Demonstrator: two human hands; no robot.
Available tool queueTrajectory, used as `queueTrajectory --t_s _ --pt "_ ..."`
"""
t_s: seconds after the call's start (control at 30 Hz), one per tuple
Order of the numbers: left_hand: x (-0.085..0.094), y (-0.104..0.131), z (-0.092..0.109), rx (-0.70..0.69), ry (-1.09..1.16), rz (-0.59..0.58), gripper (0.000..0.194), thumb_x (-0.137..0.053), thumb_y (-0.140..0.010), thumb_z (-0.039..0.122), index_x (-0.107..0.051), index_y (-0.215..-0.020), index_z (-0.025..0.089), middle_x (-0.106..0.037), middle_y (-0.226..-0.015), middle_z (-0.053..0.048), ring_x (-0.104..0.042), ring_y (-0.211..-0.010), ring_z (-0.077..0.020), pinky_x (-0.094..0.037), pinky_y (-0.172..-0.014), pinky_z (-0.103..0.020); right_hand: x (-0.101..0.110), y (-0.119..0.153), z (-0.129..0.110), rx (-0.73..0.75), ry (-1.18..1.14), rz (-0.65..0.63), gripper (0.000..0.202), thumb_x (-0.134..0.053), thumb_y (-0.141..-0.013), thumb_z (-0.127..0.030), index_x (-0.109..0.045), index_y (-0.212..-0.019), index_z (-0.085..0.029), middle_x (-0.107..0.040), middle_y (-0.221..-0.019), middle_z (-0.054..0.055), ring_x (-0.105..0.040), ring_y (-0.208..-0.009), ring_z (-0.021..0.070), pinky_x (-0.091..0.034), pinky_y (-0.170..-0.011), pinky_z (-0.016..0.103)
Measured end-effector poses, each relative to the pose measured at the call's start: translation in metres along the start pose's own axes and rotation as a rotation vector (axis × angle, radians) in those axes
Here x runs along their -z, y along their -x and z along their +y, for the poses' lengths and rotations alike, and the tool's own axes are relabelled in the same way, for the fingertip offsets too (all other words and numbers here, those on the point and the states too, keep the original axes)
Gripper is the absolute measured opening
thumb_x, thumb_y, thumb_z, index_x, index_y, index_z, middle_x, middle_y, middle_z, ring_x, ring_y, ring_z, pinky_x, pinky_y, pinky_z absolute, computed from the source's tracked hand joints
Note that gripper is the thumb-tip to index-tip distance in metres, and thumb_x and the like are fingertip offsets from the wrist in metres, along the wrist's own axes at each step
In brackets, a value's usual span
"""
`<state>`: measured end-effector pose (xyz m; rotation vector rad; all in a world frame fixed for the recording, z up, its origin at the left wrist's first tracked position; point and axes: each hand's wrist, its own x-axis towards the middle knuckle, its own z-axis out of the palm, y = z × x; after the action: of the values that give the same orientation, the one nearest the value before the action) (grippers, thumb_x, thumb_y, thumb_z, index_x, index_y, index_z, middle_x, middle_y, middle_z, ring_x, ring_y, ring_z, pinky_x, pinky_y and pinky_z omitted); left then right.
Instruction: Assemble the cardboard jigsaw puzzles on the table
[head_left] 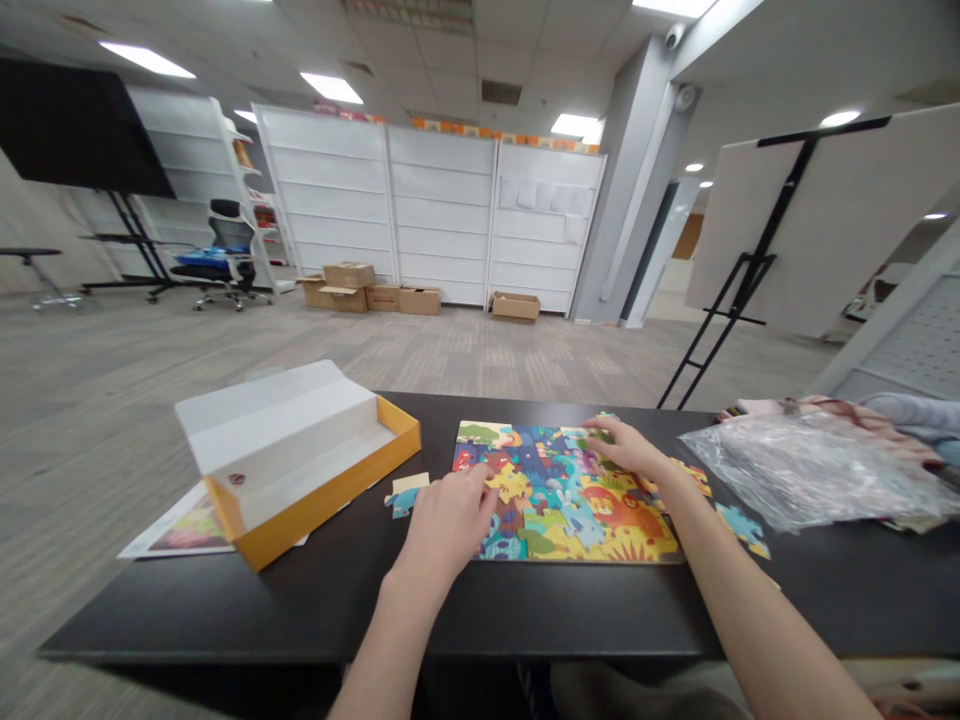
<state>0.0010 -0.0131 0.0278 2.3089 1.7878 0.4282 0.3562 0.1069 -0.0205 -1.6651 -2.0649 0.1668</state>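
Observation:
A colourful animal jigsaw puzzle (551, 495) lies on the black table in front of me. My left hand (452, 512) is at its left side, fingers bent, with thumb and index finger at the edge of a yellow puzzle piece (511, 486); the other fingertips are hidden. Over the puzzle's upper right corner, my right hand (628, 447) reaches with its fingers stretched out and apart, fingertips on or just above the pieces. A blue and cream loose piece (407, 494) lies left of the puzzle. More loose pieces (741, 526) lie beyond its right edge, partly behind my right forearm.
An open yellow box (330, 510) with a white lid stands at the left on a printed sheet (184, 530). Clear plastic bags (817, 470) and folded cloth lie at the right. Past the table are an easel-like stand (739, 285), cardboard boxes (352, 288) and white shelving (442, 205).

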Motion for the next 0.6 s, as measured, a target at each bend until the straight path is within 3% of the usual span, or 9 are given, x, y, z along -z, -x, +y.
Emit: queueTrajectory --t_s 0.13,0.33,0.47,0.6 --pt "0.000 0.000 0.000 0.006 0.008 0.018 0.025 -0.050 -0.096 0.030 -0.067 -0.114 0.025 -0.078 -0.106 -0.004 -0.072 -0.099 -0.0252 -0.050 -0.079 -0.033 0.010 0.001 0.023 -0.182 0.130 0.208 0.037 -0.048 -0.090 -0.021 -0.075 -0.115 -0.019 -0.071 -0.123 0.015 -0.067 -0.111 0.0293 -0.051 -0.099 0.041" --pt "0.000 -0.001 -0.002 -0.006 0.016 0.037 0.023 -0.051 -0.096 0.030 -0.068 -0.112 0.026 -0.078 -0.106 -0.004 -0.073 -0.097 -0.0248 -0.049 -0.077 -0.032 0.003 0.007 0.039 -0.236 0.223 0.127 0.042 -0.058 -0.077 -0.012 -0.078 -0.111 -0.027 -0.070 -0.128 0.011 -0.067 -0.108 0.0315 -0.050 -0.097 0.042" --pt "0.000 0.000 -0.002 -0.005 0.025 0.039 0.023 -0.052 -0.096 0.029 -0.068 -0.112 0.026 -0.078 -0.106 -0.004 -0.073 -0.097 -0.0242 -0.048 -0.075 -0.031 0.000 0.007 0.038 -0.314 0.284 0.089 0.028 -0.058 -0.087 -0.029 -0.077 -0.106 -0.022 -0.071 -0.122 0.017 -0.068 -0.107 0.0345 -0.051 -0.092 0.044" --pt "0.001 0.000 -0.002 0.001 0.028 0.031 0.023 -0.051 -0.096 0.029 -0.068 -0.112 0.025 -0.078 -0.106 -0.004 -0.073 -0.097 -0.0247 -0.048 -0.075 -0.031 0.005 0.007 0.036 -0.420 0.338 0.084 0.037 -0.058 -0.090 -0.048 -0.073 -0.101 -0.016 -0.072 -0.107 0.022 -0.068 -0.101 0.0367 -0.051 -0.084 0.044"
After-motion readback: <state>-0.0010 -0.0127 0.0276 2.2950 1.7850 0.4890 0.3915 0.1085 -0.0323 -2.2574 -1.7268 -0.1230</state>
